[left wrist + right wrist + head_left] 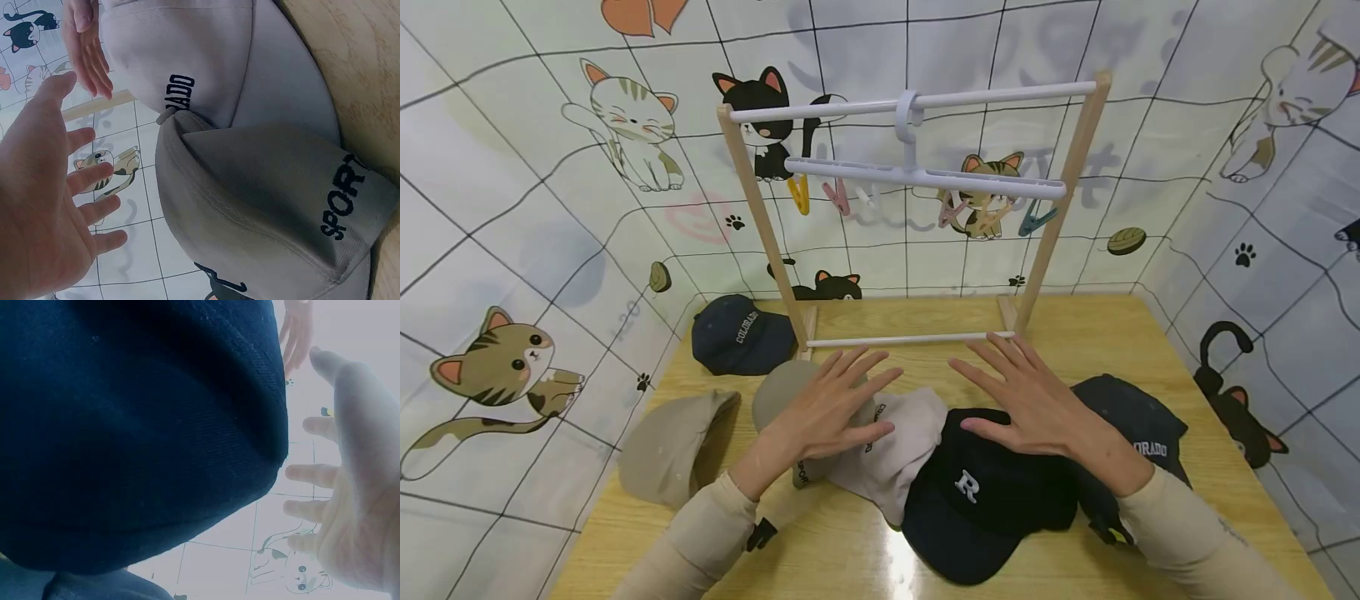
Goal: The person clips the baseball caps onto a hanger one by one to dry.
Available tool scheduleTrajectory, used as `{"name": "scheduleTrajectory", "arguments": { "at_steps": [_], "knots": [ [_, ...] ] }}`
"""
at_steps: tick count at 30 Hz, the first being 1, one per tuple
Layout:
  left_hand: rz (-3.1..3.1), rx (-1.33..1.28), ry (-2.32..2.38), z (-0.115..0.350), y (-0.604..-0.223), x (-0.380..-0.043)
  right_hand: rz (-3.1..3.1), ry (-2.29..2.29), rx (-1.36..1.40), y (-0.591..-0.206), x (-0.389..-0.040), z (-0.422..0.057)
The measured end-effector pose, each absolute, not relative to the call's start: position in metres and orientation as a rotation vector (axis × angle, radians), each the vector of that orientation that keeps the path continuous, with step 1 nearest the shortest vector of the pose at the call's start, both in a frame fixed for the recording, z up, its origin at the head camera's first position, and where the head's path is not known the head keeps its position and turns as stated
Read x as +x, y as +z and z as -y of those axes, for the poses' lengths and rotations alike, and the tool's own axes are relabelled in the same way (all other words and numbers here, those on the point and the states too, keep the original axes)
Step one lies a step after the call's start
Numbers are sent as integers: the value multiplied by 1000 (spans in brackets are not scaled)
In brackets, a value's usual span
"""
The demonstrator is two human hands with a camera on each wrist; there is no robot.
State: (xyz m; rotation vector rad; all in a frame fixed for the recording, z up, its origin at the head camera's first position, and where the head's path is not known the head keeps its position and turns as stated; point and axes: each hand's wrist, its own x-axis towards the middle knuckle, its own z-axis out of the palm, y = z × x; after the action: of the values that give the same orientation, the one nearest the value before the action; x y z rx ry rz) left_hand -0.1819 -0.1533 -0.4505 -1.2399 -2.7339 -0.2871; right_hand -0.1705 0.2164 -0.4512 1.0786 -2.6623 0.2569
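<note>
Both hands are held out over a row of caps with fingers spread, holding nothing. My left hand hovers above a grey-beige cap whose brim reads SPORT in the left wrist view. Between the hands lies a pale pinkish-white cap, its lettering partly covered. My right hand is over a black cap with a white R on its front. Beside that wrist sits a dark navy cap, partly hidden by the forearm. In the right wrist view a dark cap fills the left side.
A wooden rack with a white top rail stands at the back. From it hangs a white hanger with several coloured clips. A navy COLORADO cap and a khaki cap lie on the left of the wooden table.
</note>
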Motion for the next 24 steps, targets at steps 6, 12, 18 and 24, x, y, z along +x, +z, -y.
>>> {"name": "scheduleTrajectory", "arguments": {
  "at_steps": [6,12,18,24],
  "knots": [
    [2720,-1243,-276,152,-449,-184,2658,247,1069,-448,-169,-219],
    [2699,-1247,-261,148,-447,-187,2674,228,1052,-448,-166,-225],
    [2742,-1217,-269,145,-445,-188,2658,227,1049,-447,-164,-231],
    [2724,-1220,-300,138,-443,-191,2640,207,1032,-446,-163,-238]
  ]
}}
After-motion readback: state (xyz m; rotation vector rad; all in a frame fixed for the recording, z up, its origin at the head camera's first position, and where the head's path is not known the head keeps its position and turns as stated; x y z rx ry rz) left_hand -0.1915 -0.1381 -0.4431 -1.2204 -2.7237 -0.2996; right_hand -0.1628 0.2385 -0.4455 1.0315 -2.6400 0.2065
